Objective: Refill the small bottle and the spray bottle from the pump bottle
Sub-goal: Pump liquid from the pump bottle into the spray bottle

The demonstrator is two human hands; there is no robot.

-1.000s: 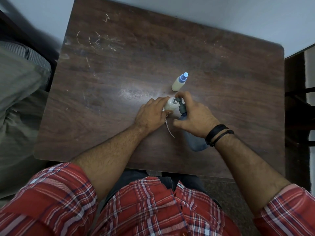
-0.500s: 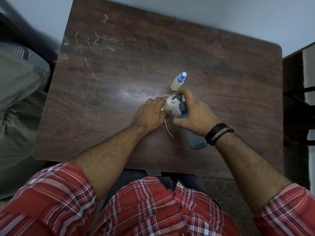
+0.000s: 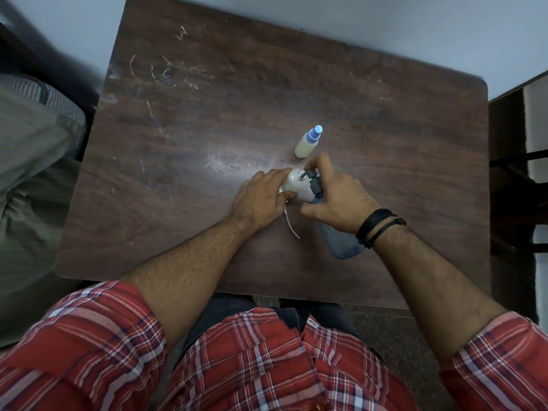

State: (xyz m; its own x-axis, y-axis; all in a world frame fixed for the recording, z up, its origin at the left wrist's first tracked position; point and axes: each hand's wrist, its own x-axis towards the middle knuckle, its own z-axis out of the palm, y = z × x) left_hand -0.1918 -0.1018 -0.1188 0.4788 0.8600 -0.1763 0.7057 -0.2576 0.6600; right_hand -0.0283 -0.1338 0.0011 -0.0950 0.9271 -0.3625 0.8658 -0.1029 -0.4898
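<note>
Both hands are working mid-table: our left hand (image 3: pixel 261 197) is gripping the small bottle (image 3: pixel 292 182), our right hand (image 3: pixel 338 200) is clasping the pump bottle (image 3: pixel 341 241), nozzle at its mouth.

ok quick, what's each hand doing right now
left hand: grips the white bottle.
right hand: grips the pump bottle, finger on its pump.

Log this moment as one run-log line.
left hand: holds white bottle | right hand: grips pump bottle, nozzle at white bottle's mouth | blue-capped bottle: upright, apart | step: filling
</note>
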